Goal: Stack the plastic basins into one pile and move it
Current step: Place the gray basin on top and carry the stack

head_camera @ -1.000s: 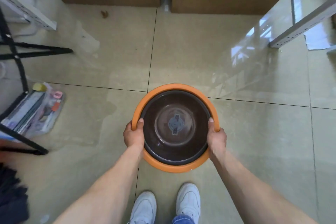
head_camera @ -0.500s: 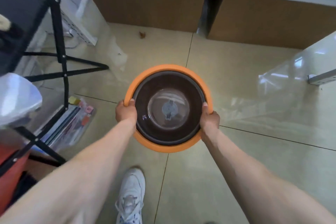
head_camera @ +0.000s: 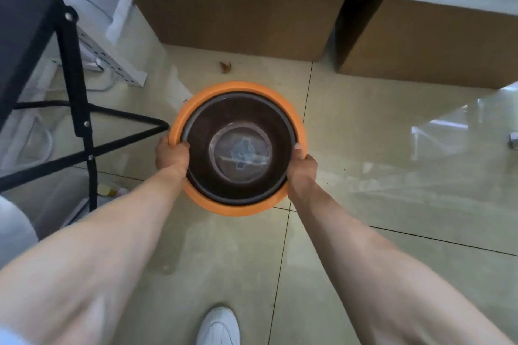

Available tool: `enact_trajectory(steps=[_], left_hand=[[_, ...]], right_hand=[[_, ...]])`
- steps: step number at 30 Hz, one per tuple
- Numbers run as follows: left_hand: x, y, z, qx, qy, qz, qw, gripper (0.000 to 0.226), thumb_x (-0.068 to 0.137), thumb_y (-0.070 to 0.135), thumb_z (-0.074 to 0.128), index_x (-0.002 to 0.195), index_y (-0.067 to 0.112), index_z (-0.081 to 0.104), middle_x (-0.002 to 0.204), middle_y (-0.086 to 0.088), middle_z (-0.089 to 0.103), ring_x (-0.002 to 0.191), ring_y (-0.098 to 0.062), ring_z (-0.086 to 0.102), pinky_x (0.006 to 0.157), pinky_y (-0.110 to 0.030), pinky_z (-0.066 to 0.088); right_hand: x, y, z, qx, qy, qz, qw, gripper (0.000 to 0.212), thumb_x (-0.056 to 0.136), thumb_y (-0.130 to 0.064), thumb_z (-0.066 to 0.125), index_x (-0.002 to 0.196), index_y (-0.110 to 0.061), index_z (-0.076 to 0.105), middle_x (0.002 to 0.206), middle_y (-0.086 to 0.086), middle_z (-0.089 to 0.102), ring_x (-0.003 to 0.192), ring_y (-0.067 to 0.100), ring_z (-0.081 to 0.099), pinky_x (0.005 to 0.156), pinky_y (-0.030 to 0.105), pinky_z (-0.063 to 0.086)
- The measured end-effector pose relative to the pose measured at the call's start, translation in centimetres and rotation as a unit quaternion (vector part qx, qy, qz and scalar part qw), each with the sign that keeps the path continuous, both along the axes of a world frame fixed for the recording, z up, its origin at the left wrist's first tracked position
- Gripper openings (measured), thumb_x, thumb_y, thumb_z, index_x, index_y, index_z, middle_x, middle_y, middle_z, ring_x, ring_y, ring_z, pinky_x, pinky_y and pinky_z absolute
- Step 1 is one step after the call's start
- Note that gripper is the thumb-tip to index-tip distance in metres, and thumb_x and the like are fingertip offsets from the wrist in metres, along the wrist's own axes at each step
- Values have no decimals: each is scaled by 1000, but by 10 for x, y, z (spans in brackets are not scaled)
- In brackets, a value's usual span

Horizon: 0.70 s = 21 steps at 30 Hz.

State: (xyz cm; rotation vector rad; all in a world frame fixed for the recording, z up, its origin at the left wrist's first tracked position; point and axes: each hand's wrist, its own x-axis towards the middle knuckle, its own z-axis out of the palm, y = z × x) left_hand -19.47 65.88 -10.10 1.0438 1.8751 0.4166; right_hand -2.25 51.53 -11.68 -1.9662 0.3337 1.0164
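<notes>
Head view: my left hand (head_camera: 171, 155) and right hand (head_camera: 302, 173) clamp the round orange plastic basin (head_camera: 179, 126) nesting a dark brown plastic basin (head_camera: 201, 131); clipping the black metal stand (head_camera: 81, 109) could jolt it loose.

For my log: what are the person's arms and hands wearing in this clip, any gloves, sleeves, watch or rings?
Nothing shows on them: the left hand and right hand are bare, with no gloves, and both forearms are bare, with no sleeves, watch or bands in view. Rings cannot be ruled out, since the fingers are mostly hidden. One white shoe shows at the bottom edge.
</notes>
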Motion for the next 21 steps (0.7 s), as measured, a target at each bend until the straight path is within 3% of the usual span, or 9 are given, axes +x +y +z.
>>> enact_trajectory(steps=[10, 15, 18, 21], left_hand=[[-1, 6, -15, 2, -3, -20, 1000, 45, 88, 9, 53, 130, 24, 53, 126, -9, 64, 117, -34, 60, 105, -49, 45], [15, -2, 3, 69, 183, -116, 974, 58, 93, 19, 54, 147, 9, 36, 153, -18, 35, 142, -36, 35, 118, -42, 28], [26, -15, 12, 144, 207, -230, 940, 54, 91, 20, 54, 142, 7, 43, 153, -17, 34, 142, -35, 33, 118, -40, 26], [50, -41, 23, 136, 150, -322, 925, 41, 92, 18, 53, 132, 9, 54, 144, -16, 45, 134, -33, 44, 114, -36, 32]], right_hand=[[-3, 11, -5, -23, -21, 29, 999, 49, 97, -51, 40, 119, -12, 58, 115, 14, 66, 103, 36, 64, 93, 48, 54], [7, 12, 10, -73, -9, 106, 992, 54, 93, -51, 46, 124, -8, 56, 125, 15, 62, 112, 37, 61, 100, 46, 50], [8, 9, 27, -137, -99, 204, 964, 52, 96, -45, 46, 131, -6, 48, 134, 15, 49, 124, 36, 52, 105, 46, 43], [0, 7, 51, -152, -207, 277, 926, 46, 97, -41, 47, 128, -8, 50, 133, 15, 50, 123, 35, 52, 102, 46, 42]])
